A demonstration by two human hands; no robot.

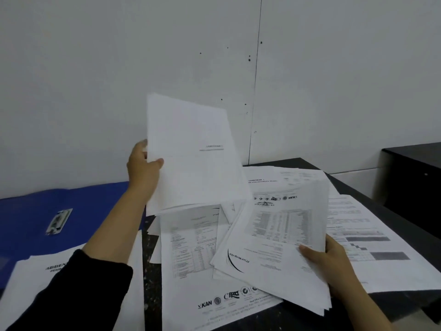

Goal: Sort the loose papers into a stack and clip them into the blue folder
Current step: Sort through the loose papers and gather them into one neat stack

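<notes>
Gripping a thin sheaf of white sheets (191, 154) by its left edge with the left hand (142, 167), thumb pressing the front face, fingers tucked behind. Holding that sheaf upright and raised, well above the dark table (358, 187), mostly blank side facing the camera. Pinching a thicker bundle of printed papers (269, 244) with the right hand (327, 259), thumb lying on top near the bundle's right edge, fingers hidden underneath. Tilting that bundle up off the table, its upper edge lifting. Leaving more loose pages (353, 225) spread flat across the table, some under the bundle, some toward the table's right side. Lying open on the table's left end, the blue folder (28, 223), metal clip (58, 221) resting on its inner face. Sitting near the table's front left, just below the folder, another white stack (31, 278) partly covered by a black sleeve (78, 287).
</notes>
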